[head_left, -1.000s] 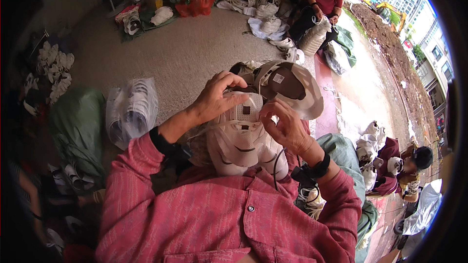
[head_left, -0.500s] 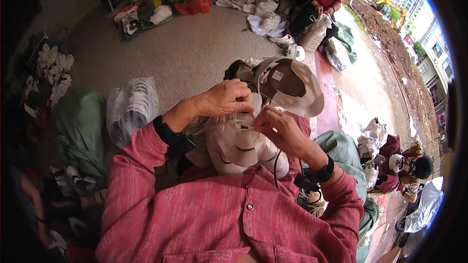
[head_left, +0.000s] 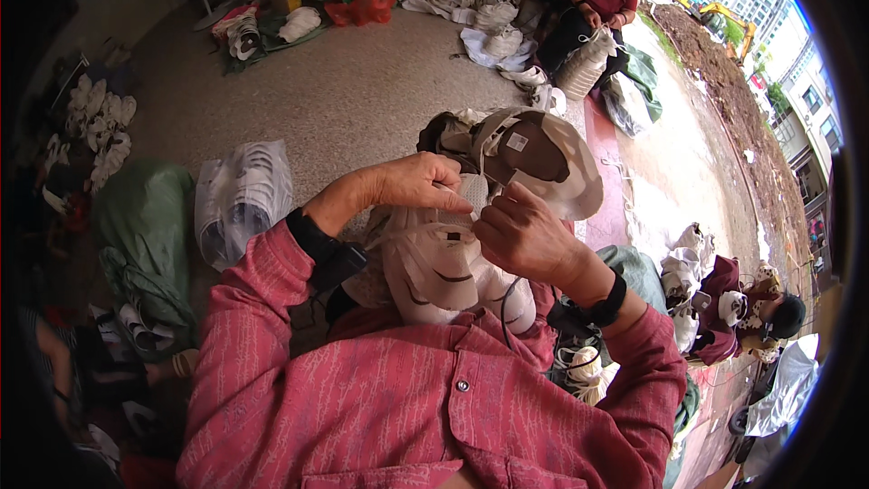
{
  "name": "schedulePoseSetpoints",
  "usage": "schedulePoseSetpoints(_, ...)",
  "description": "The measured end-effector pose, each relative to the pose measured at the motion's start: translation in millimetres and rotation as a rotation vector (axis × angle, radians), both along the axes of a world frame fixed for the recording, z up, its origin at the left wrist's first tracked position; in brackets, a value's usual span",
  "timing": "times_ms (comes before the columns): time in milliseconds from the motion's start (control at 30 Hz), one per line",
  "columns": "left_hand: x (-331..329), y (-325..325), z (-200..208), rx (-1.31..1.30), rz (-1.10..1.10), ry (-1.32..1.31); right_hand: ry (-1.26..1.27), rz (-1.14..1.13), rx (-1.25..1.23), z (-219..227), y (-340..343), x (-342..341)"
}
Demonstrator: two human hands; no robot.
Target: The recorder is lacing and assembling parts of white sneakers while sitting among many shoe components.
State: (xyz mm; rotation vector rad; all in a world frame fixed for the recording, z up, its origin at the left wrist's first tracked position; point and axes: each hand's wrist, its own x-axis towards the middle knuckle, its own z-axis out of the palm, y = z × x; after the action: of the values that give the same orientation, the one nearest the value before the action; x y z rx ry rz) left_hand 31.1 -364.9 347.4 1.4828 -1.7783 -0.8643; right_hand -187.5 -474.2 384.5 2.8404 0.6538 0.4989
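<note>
A pale beige shoe upper (head_left: 430, 263) of mesh and smooth panels rests at my lap, with more white uppers (head_left: 509, 297) beside it. Over its top edge, my left hand (head_left: 418, 183) has thumb and fingers pinched together around a thin pale strand, seemingly a shoelace. My right hand (head_left: 527, 234) is closed at the upper's right side, close to the left fingertips; whatever its fingers grip is hidden. Just beyond both hands sits what looks like a beige wide-brimmed hat (head_left: 579, 172), brown inside with a small white label.
Left of me stand a clear bag of stacked uppers (head_left: 244, 204) and a green sack (head_left: 149, 226). A seated person (head_left: 602, 0) handles a stack of uppers at the far right. Another person (head_left: 769, 312) is at the right, near white shoes (head_left: 683, 272). A red bag (head_left: 362, 4) lies at the back.
My right hand has turned and closed more tightly, rising slightly beside the upper. The left fingers have straightened and lie flatter, while the upper stays in place.
</note>
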Motion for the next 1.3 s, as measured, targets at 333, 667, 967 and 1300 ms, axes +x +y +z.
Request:
schedulePoseSetpoints(333, -3.2, 3.5, -5.9, 0.091, 0.102, 0.856, -0.173, -0.122, 0.256, -31.7, -0.9, 4.4)
schedulePoseSetpoints(667, -22.9, 33.5, 3.3, -0.723, 0.5, -0.224, -0.193, -0.31, 0.479, -15.3, 7.8, 22.5)
schedulePoseSetpoints(967, -44.4, 99.3, -25.6, -0.382, 0.468, -0.421, 0.079, -0.191, 1.161, -17.0, 12.1, 20.9)
schedulePoseSetpoints(1300, -31.6, 131.6, 13.2, 0.561, 0.078, 1.082, -0.204, 0.279, 2.216, 13.4, -63.5, -120.8)
